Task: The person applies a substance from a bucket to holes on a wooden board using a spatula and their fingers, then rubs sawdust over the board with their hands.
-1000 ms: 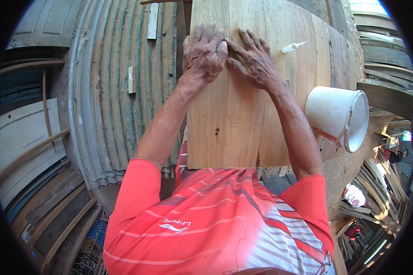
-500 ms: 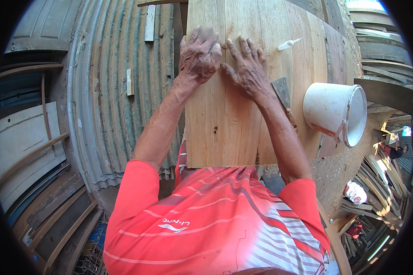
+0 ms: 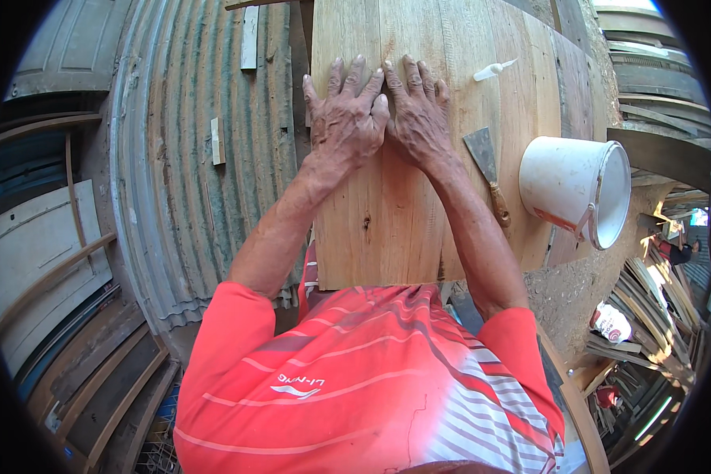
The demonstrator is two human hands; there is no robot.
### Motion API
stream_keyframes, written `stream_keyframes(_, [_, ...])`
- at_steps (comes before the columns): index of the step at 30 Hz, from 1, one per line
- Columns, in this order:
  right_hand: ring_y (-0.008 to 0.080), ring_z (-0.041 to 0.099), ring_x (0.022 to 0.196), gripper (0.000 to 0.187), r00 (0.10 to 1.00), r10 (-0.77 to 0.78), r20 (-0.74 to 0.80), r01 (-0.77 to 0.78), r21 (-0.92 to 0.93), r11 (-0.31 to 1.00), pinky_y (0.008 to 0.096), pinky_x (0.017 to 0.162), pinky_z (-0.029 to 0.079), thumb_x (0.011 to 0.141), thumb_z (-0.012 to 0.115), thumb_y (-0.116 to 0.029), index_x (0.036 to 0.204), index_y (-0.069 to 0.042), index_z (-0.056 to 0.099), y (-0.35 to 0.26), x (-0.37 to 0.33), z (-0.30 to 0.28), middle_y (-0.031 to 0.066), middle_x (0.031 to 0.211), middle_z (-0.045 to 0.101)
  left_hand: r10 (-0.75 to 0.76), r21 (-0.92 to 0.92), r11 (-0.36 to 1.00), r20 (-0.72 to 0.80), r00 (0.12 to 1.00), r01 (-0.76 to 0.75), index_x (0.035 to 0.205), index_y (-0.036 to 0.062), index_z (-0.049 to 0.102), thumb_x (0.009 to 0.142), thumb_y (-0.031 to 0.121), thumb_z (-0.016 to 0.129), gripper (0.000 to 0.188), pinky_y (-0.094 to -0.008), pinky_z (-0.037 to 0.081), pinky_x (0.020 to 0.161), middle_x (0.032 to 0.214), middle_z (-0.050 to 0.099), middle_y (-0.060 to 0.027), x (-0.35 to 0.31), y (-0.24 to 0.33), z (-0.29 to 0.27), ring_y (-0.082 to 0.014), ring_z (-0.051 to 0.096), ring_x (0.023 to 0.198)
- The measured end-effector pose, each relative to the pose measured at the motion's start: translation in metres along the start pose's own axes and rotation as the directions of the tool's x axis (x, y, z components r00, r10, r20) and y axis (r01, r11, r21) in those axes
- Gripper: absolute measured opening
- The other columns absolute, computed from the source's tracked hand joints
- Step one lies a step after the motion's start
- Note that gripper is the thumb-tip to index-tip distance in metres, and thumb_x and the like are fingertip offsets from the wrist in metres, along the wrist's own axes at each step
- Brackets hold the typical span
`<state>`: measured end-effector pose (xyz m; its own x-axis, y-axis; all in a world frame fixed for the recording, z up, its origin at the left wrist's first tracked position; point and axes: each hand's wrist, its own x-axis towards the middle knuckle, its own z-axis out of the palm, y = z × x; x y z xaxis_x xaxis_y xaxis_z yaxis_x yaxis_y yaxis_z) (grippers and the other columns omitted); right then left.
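While our left hand (image 3: 345, 118) and right hand (image 3: 419, 118) lie spread and unclenched, grasping nothing, the panel (image 3: 407, 229) sits directly under them and runs back toward our shirt (image 3: 324, 363). We judge it stiff, fairly heavy and not very slippery, best held by opposite side edges, the left one right by our left little finger.

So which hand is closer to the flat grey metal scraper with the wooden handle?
Right. The right hand rests on the pale wooden panel, just left of the scraper; the left hand is farther left, beyond the right hand.
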<state>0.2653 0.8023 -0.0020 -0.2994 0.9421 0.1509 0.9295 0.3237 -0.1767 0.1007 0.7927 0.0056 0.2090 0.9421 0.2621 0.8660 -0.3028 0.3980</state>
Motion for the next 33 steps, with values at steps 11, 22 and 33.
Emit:
stream_keyframes(11, [0.0419,0.028,0.157,0.073,0.999,0.049,-0.004,-0.049,-0.009,0.999,0.0614,0.123,0.019,0.101,0.06,-0.046,0.165,-0.018,0.038,-0.017,-0.002,-0.002,0.023,0.169,0.032,-0.073,-0.207,0.977,-0.116,0.991,0.048,0.15,0.0017,0.056,0.104,0.03,0.047,0.055,-0.0594,0.026,0.123,0.156,0.054,-0.0207,-0.003,-0.021,0.001,-0.0401,0.042,0.151])
stream_keyframes(22, [0.0409,0.063,0.125,0.05,0.996,0.026,-0.09,-0.01,0.173,0.985,0.0496,0.11,0.047,0.101,0.067,-0.041,0.132,-0.001,0.065,-0.033,-0.02,-0.07,0.0261,0.138,0.063,-0.038,-0.254,0.967,-0.166,0.985,-0.005,0.134,-0.0005,0.071,0.104,0.025,0.05,0.044,-0.0529,0.035,0.123,0.149,0.061,-0.0222,0.001,-0.029,0.005,-0.0433,0.049,0.145])
stream_keyframes(33, [0.0272,0.073,0.079,0.019,0.893,0.444,-0.075,-0.45,-0.145,0.881,0.0412,0.075,0.056,0.102,0.065,-0.016,0.102,0.001,0.074,0.193,-0.118,-0.272,0.0183,0.088,0.076,-0.03,-0.051,0.998,-0.113,0.993,0.025,0.137,0.0005,0.068,0.104,0.022,0.051,0.042,-0.0539,0.032,0.124,0.151,0.059,-0.0227,0.002,-0.009,-0.005,-0.0417,0.047,0.148])
